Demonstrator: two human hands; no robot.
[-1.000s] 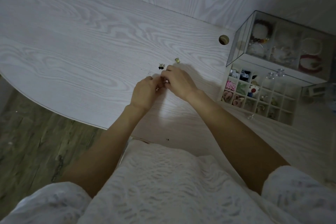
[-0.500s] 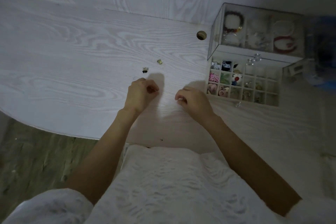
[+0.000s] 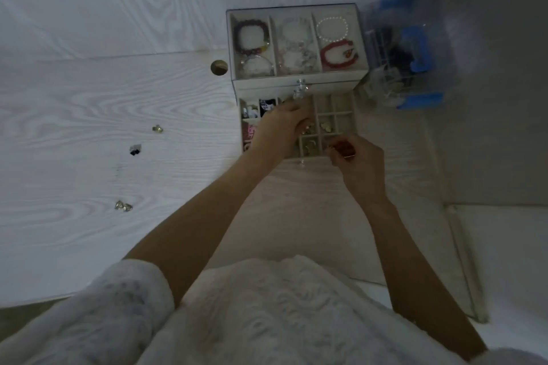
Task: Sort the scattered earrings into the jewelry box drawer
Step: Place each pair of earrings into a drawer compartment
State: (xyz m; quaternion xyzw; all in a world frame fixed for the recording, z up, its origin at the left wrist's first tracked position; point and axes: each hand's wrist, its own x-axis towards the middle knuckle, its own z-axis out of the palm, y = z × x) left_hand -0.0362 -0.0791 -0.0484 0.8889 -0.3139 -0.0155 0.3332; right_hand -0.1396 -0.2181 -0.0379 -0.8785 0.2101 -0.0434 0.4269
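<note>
Head view, left to right: three lots of earrings lay scattered on the white wood-grain table (image 3: pixel 74 92), well apart from one another. Nearest the person sat a gold pair (image 3: pixel 123 206), beyond it a small dark pair (image 3: pixel 135 149), and farther on a single gold piece (image 3: pixel 157 128). A round cable hole (image 3: pixel 219 67) showed in the tabletop just left of the clear jewelry box (image 3: pixel 298 81), whose top tray held bracelets (image 3: pixel 336 54). Its drawer (image 3: pixel 341 115) stood pulled out toward the person, divided into small compartments, several with earrings in them. The left hand (image 3: pixel 281 130) reached over the drawer's middle compartments, fingers curled downward; whether it gripped anything I could not tell. Just beside it, over the drawer's near right corner, the right hand (image 3: pixel 355 157) had thumb and fingertips drawn together in a pinch on a thin earring (image 3: pixel 350 156). Blurred blue items (image 3: pixel 415 50) stood right of the box.
</note>
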